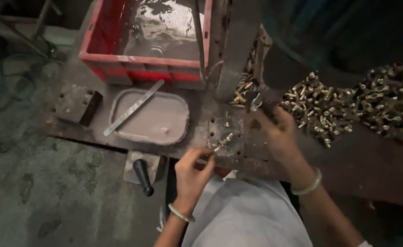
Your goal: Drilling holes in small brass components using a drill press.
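My left hand (192,171) pinches a thin tool whose tip touches a small brass part (226,137) lying on a round metal fixture plate (226,135). My right hand (278,130) is raised beside the plate and holds a small metal part (255,104) at the edge of a big heap of brass parts (362,103). Both wrists wear pale bangles. A dark machine body hangs over the plate and hides part of the heap.
A red plastic crate (142,68) with murky liquid stands at the back. In front of it an oval tray (149,117) of grey liquid holds a flat metal strip (133,108). A drilled metal block (75,103) lies left; a black lever handle (143,176) juts below the bench.
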